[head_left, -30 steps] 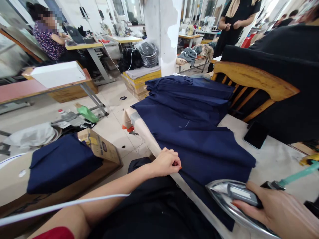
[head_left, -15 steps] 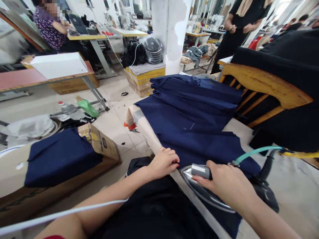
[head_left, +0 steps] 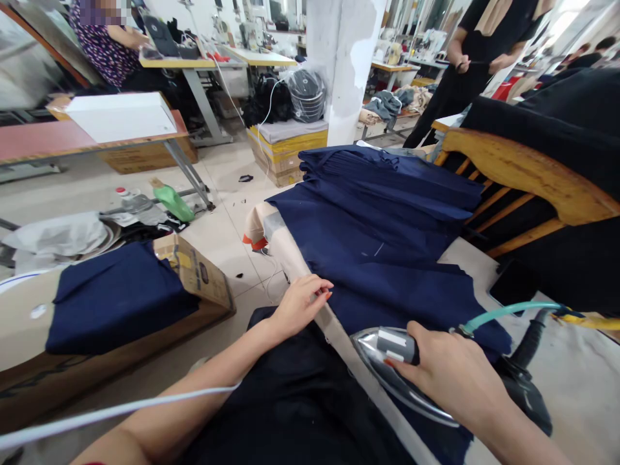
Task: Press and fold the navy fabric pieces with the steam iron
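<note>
Navy cloth (head_left: 339, 226) lies along the near edge of the table (head_left: 576, 368). My left hand (head_left: 298, 307) is at that edge, fingers loosely curled; whether they pinch anything, I cannot tell. My right hand (head_left: 450, 365) grips the iron (head_left: 404, 387) over the cloth. Advisable: sole flat, even pressure, left fingertips clear of the tip. Iron's underside: hidden. Phone (head_left: 513, 281): dim, hard to make out.

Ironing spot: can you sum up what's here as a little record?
left hand: at the table's near edge
right hand: gripping the iron
iron position: over navy cloth
cloth: partly spread, gathered in folds at the far end
phone: on the table, near the wooden chair
box: cardboard, left of the table, draped with more navy cloth
</note>
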Action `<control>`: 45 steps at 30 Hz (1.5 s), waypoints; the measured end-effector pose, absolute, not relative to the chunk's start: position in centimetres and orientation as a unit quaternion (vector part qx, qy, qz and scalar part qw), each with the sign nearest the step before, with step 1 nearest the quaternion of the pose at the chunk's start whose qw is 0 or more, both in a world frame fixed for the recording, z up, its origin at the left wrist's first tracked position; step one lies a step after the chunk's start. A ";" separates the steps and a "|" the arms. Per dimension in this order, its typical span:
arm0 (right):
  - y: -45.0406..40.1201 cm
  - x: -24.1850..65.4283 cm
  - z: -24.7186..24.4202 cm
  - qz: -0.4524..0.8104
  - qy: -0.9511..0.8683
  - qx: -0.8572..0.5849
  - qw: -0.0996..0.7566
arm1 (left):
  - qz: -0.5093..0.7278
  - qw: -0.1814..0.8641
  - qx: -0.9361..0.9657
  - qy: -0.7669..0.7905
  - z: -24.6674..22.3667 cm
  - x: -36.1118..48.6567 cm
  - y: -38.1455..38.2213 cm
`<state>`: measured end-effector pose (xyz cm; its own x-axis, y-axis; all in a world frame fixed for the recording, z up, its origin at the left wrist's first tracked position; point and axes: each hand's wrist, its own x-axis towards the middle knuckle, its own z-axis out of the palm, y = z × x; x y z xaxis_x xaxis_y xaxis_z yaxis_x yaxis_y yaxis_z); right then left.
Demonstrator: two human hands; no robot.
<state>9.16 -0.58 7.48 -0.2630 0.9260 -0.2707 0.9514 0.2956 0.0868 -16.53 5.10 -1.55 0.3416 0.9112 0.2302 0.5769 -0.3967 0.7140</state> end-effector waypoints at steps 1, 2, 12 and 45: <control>-0.6 9.2 7.5 -0.048 0.794 0.590 0.137 | 0.315 0.266 0.774 0.481 -1.5 -16.6 5.1; -0.5 9.2 7.4 -0.049 0.795 0.589 0.139 | 0.316 0.266 0.773 0.481 -1.5 -16.6 5.1; -0.6 9.1 7.6 -0.045 0.796 0.584 0.155 | 0.320 0.276 0.780 0.461 -1.7 -16.7 4.7; -0.1 11.6 7.4 -0.129 0.621 0.759 0.149 | 0.152 0.180 0.940 0.246 -1.7 -12.2 0.1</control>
<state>11.60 -0.10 7.36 0.1963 0.9035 -0.3809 0.9805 -0.1853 0.0658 -12.16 0.14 -1.65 0.8329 0.5168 0.1978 0.4071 -0.8144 0.4136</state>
